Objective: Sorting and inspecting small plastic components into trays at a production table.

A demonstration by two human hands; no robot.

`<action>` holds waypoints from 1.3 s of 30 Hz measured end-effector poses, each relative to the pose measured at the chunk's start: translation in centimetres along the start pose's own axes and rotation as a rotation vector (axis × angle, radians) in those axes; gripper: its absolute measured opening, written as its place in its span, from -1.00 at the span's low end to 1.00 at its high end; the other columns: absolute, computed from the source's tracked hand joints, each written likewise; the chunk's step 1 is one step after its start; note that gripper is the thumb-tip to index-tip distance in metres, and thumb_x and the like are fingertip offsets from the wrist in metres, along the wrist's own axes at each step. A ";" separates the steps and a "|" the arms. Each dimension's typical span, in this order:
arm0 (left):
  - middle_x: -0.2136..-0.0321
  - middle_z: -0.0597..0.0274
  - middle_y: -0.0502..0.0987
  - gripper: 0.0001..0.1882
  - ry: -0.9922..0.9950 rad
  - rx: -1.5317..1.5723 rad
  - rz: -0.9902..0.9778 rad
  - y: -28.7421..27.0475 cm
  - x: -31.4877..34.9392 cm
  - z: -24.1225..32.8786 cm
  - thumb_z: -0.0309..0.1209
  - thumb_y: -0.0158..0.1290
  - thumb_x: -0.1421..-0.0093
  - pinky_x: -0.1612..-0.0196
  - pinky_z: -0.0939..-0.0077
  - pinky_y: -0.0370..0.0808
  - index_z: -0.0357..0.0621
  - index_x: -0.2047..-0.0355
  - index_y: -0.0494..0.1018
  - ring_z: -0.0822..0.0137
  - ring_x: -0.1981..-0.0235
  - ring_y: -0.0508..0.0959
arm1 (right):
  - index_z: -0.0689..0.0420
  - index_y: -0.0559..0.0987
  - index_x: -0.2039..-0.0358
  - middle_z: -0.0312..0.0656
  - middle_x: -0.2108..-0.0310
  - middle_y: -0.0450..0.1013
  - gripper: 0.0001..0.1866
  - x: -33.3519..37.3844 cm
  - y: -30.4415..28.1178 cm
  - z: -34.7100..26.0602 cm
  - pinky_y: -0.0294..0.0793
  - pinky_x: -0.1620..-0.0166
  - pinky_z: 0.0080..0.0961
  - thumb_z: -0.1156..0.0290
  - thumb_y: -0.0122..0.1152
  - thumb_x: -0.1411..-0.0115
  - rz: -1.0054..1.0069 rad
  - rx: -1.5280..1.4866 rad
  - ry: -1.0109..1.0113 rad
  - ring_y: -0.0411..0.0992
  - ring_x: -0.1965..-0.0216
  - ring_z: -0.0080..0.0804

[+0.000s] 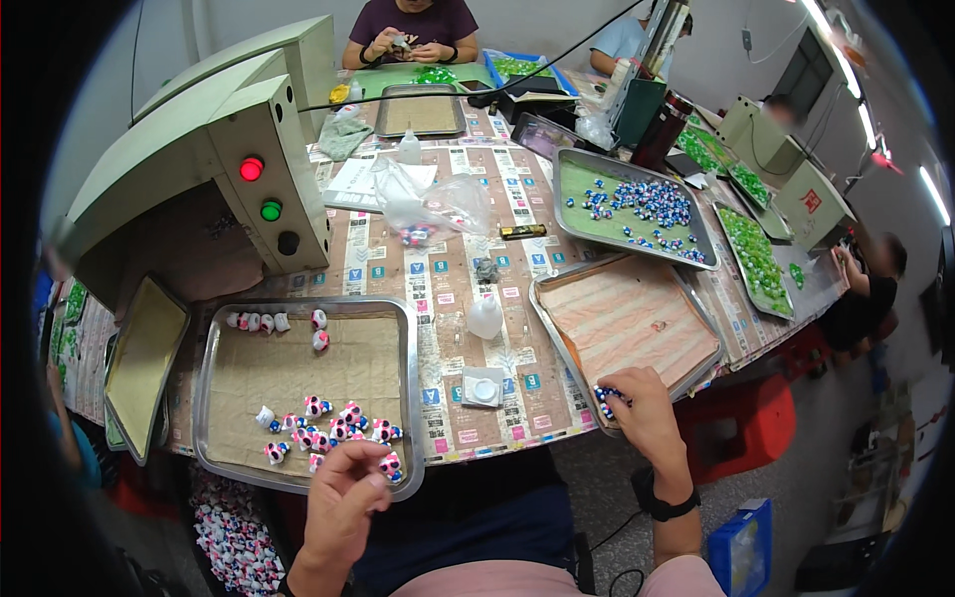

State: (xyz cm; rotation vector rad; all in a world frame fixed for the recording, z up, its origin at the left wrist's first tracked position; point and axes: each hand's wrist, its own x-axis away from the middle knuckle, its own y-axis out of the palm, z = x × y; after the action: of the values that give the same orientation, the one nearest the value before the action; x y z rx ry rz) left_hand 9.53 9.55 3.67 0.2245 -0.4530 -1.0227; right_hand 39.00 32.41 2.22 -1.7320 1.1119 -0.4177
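Observation:
My left hand (343,497) is at the near right corner of a metal tray (410,398), thumb and forefinger closed around a small white, pink and blue toy figure (391,468). Several similar figures (316,406) lie loosely beside it, and white-and-pink pieces (267,322) stand along the tray's far side. Over the near corner of a cloth-lined tray (637,313), my right hand (642,408) bends its fingers onto small blue-and-white pieces (604,395). Its fingertips are pinched there and partly cover the pieces.
A machine (284,149) with red and green lights stands left. Between the trays are a squeeze bottle (484,316) and a small white dish (482,389). A tray of blue-and-white pieces (647,209) lies beyond. A person (413,35) works opposite; a red stool (741,428) stands at right.

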 end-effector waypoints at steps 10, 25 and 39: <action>0.00 0.09 0.38 -0.67 -0.424 0.501 -0.308 1.6 0.6 -1.9 -0.77 -0.07 -0.10 -0.09 0.48 0.43 -0.22 0.13 0.35 0.33 -0.01 0.44 | 0.26 0.57 0.25 -0.20 0.20 0.43 -0.77 0.8 0.0 -3.1 0.48 0.27 -0.69 0.69 0.18 -0.04 -0.020 -0.708 0.234 0.44 0.25 -0.58; 0.01 0.16 0.40 -0.63 -0.407 0.604 -0.351 1.5 -0.1 -3.3 -0.45 -0.11 -0.35 0.01 0.58 0.54 -0.28 -0.14 0.27 0.35 0.08 0.53 | 0.31 0.56 0.19 -0.24 0.17 0.41 -0.79 -0.2 3.9 -9.0 0.44 0.21 -0.71 0.64 0.23 -0.12 -0.310 -1.148 0.256 0.44 0.29 -0.60; 0.13 0.17 0.48 -0.67 -0.426 0.481 -0.322 1.0 0.0 -3.8 -0.44 -0.05 -0.32 0.12 0.59 0.57 -0.26 -0.07 0.32 0.36 0.15 0.56 | 0.23 0.62 0.32 -0.17 0.39 0.49 -0.85 -3.5 6.3 -10.6 0.46 0.35 -0.61 0.62 0.26 -0.05 -0.078 -0.462 -0.124 0.48 0.39 -0.46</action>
State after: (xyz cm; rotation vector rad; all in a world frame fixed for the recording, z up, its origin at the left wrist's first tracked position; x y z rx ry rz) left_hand 12.06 10.00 0.67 0.5258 -1.0786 -1.2699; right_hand 26.70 28.91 2.19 -2.1762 1.1107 -0.0980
